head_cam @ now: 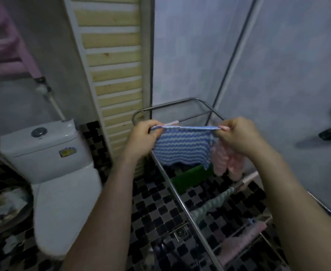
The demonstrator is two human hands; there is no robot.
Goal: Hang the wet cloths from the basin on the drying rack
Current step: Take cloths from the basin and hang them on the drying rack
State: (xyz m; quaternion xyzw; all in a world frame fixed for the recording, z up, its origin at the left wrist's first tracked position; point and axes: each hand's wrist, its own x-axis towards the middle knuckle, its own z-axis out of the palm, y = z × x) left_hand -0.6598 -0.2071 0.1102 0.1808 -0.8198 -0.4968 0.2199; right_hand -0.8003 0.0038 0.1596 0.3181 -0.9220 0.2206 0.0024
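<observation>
Head view: a blue cloth (pixel 182 147) is being held stretched over the far end of the rack (pixel 160 107). Its top edge is being pinched at one corner by the left hand (pixel 144 133) and at the other by the right hand (pixel 239 133), with the fingers curled tight on the fabric. The edge is being held taut and level, probably so that the cloth is spread flat along a rail and not bunched, which would slow drying. The rest is hanging free below the hands. Whether the edge is already being laid over a rail cannot be told, the picture being dim and blurred there. A pink cloth (pixel 227 163) is hanging just beside it on the right, and the blue cloth is being placed to the left of it. What seems to be the basin (pixel 6 208) is standing at the lower left, by the toilet (pixel 53 153).
</observation>
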